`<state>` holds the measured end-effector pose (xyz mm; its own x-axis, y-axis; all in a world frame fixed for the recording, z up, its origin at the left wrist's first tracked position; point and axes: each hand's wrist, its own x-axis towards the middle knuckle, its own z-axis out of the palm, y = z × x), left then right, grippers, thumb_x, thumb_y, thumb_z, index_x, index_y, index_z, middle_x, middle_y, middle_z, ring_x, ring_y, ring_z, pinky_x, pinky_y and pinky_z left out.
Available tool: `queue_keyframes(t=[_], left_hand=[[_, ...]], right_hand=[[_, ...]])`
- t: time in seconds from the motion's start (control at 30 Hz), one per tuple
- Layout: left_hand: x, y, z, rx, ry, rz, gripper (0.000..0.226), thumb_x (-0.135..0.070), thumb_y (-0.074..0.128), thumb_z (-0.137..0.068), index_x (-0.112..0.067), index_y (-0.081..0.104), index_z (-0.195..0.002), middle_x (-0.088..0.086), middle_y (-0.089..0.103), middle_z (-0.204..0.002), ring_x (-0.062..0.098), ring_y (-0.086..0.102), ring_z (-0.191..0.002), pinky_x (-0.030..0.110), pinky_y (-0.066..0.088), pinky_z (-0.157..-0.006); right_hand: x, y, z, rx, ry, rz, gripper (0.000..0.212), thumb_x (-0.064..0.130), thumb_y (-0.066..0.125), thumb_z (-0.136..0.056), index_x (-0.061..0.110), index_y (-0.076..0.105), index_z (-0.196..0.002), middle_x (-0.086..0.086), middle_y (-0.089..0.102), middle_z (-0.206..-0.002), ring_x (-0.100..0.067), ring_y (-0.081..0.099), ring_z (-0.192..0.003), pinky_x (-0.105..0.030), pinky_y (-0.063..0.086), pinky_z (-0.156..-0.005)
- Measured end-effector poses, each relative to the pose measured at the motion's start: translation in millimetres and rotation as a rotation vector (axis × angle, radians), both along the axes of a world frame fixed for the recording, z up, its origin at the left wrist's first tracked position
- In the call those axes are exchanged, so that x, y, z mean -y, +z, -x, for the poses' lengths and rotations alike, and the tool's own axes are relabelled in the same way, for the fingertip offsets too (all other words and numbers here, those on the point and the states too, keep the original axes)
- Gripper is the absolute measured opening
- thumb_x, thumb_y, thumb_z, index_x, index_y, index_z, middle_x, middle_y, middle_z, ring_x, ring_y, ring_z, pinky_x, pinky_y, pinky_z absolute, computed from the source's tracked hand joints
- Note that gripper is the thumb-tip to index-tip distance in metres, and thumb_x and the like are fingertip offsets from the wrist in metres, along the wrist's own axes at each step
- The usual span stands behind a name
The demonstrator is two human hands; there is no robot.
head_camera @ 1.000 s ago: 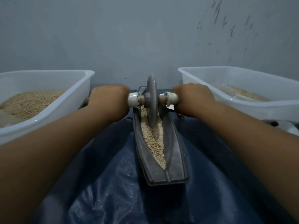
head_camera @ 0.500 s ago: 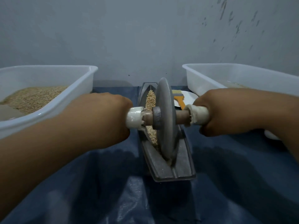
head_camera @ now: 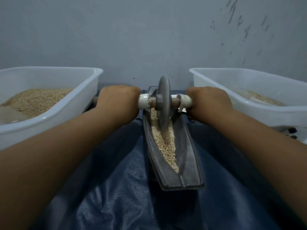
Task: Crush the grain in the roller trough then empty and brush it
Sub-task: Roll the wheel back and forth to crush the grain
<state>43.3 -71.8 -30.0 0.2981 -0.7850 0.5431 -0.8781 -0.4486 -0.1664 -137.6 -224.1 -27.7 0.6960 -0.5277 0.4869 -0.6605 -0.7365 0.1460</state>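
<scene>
Both fists, left hand [head_camera: 118, 101] and right hand [head_camera: 208, 101], gripping the axle [head_camera: 176, 101], I've rolled the wheel [head_camera: 163, 103] back to the trough's [head_camera: 189, 156] far end; the grain [head_camera: 166, 143] seems only partly crushed.

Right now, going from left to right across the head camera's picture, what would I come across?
Left tub with grain → left hand gripping the axle → grey roller wheel standing in the grain-filled trough → right hand gripping the axle's other end → right tub.

No text, label, brand or number can be read anywhere
</scene>
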Motion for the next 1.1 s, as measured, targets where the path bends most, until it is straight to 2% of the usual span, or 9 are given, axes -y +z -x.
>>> queue_keyframes(t=[0.1,0.23,0.37,0.47,0.63,0.73,0.83,0.97,1.1], left_hand=[[-23.4,-1.1,14.2,-0.012,-0.01,-0.048,0.029,-0.03,0.064,-0.078,-0.03,0.036,-0.072,-0.009,0.039,-0.06,0.014,0.042,-0.055,0.029,0.036,-0.058],[-58.1,6.4,35.4,-0.118,-0.014,-0.171,0.03,-0.032,0.066,-0.073,-0.031,0.037,-0.065,-0.011,0.046,-0.06,0.001,0.04,-0.053,0.023,0.029,-0.048],[-78.9,18.1,44.7,-0.18,-0.019,-0.244,0.024,-0.037,0.068,-0.068,-0.034,0.044,-0.067,-0.012,0.052,-0.063,0.001,0.048,-0.058,0.024,0.041,-0.056],[-71.2,17.8,44.1,-0.143,-0.008,-0.252,0.027,-0.036,0.067,-0.07,-0.034,0.04,-0.066,-0.011,0.051,-0.063,0.002,0.047,-0.057,0.024,0.038,-0.055],[-23.4,0.3,15.7,-0.024,0.053,-0.097,0.032,-0.032,0.062,-0.077,-0.029,0.033,-0.066,-0.009,0.04,-0.061,0.01,0.034,-0.051,0.029,0.033,-0.058],[5.4,-1.7,-3.6,-0.055,0.05,-0.012,0.011,-0.025,0.062,-0.08,-0.027,0.051,-0.082,-0.007,0.041,-0.064,0.018,0.041,-0.058,0.031,0.034,-0.059],[17.5,-1.7,-14.2,-0.02,0.015,0.062,0.009,-0.022,0.062,-0.081,-0.023,0.056,-0.088,-0.005,0.044,-0.067,0.021,0.046,-0.062,0.031,0.035,-0.058],[12.0,-1.0,-9.0,0.013,0.001,0.027,0.014,-0.022,0.063,-0.08,-0.024,0.049,-0.082,-0.008,0.036,-0.061,0.019,0.044,-0.059,0.03,0.034,-0.057],[-16.4,2.5,11.4,0.003,0.003,-0.06,0.027,-0.027,0.062,-0.078,-0.028,0.037,-0.07,-0.009,0.038,-0.06,0.011,0.035,-0.051,0.028,0.033,-0.056]], right_hand=[[-21.0,9.1,19.7,-0.101,0.002,-0.061,0.015,0.029,0.063,-0.074,0.028,0.048,-0.076,0.009,0.052,-0.069,-0.021,0.052,-0.066,-0.026,0.029,-0.05],[-60.5,34.2,55.1,-0.293,0.027,-0.152,0.012,0.026,0.062,-0.07,0.029,0.051,-0.071,0.009,0.056,-0.067,-0.009,0.053,-0.06,-0.026,0.037,-0.049],[-77.2,56.4,71.4,-0.371,0.067,-0.305,0.014,0.028,0.069,-0.067,0.027,0.056,-0.072,0.008,0.06,-0.065,-0.007,0.058,-0.058,-0.028,0.047,-0.054],[-69.4,51.7,60.8,-0.41,0.048,-0.399,0.014,0.028,0.071,-0.07,0.025,0.058,-0.075,0.007,0.061,-0.069,-0.009,0.059,-0.062,-0.027,0.046,-0.055],[-22.2,15.1,20.1,-0.185,-0.008,-0.17,0.015,0.03,0.065,-0.072,0.031,0.05,-0.074,0.01,0.056,-0.073,-0.016,0.055,-0.066,-0.026,0.037,-0.052],[5.8,1.9,-4.7,-0.014,-0.025,0.02,0.022,0.026,0.065,-0.068,0.025,0.043,-0.072,0.007,0.05,-0.064,-0.024,0.052,-0.063,-0.025,0.02,-0.047],[18.2,-5.4,-16.6,0.08,-0.005,0.171,0.027,0.02,0.064,-0.072,0.024,0.037,-0.069,0.006,0.034,-0.056,-0.026,0.04,-0.055,-0.027,0.011,-0.047],[14.9,-5.3,-10.3,0.064,0.001,0.086,0.029,0.02,0.064,-0.069,0.025,0.036,-0.069,0.004,0.049,-0.063,-0.026,0.041,-0.058,-0.027,0.015,-0.047],[-14.0,8.5,17.0,-0.097,-0.007,-0.114,0.02,0.026,0.065,-0.072,0.029,0.045,-0.072,0.01,0.05,-0.066,-0.018,0.051,-0.065,-0.023,0.027,-0.048]])
